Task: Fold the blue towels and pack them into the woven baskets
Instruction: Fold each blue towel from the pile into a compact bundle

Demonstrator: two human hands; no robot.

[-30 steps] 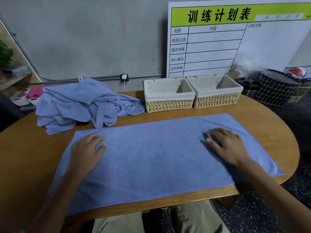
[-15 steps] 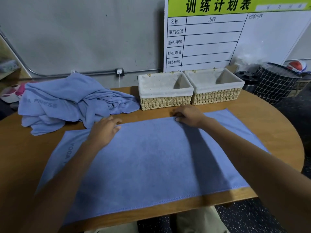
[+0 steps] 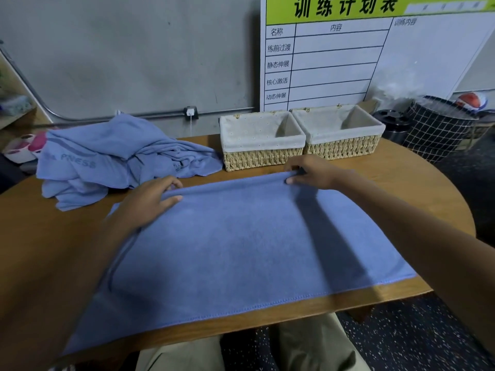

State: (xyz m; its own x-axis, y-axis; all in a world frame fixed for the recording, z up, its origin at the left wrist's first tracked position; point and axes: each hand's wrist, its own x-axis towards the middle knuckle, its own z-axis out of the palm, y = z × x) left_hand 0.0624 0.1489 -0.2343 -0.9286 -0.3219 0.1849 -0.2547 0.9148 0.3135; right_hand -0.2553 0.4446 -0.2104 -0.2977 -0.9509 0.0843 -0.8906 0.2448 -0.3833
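A blue towel (image 3: 241, 245) lies spread on the wooden table (image 3: 417, 199). My left hand (image 3: 152, 199) pinches its far edge left of centre, thumb on top. My right hand (image 3: 310, 172) pinches the same far edge further right, just in front of the baskets. That edge is lifted a little off the table between the two hands. Two woven baskets with pale cloth liners stand side by side at the back, the left basket (image 3: 261, 156) and the right basket (image 3: 342, 148), both holding nothing. A heap of crumpled blue towels (image 3: 112, 159) sits at the back left.
A white board with a green header (image 3: 375, 49) leans on the grey wall behind the baskets. A black grid-pattern bin (image 3: 436, 129) and a dark round container (image 3: 391, 124) stand off the table's right end. My knees show under the near table edge.
Both hands moved from the towel's middle up to its far edge and took hold of it. The edge has come up slightly.
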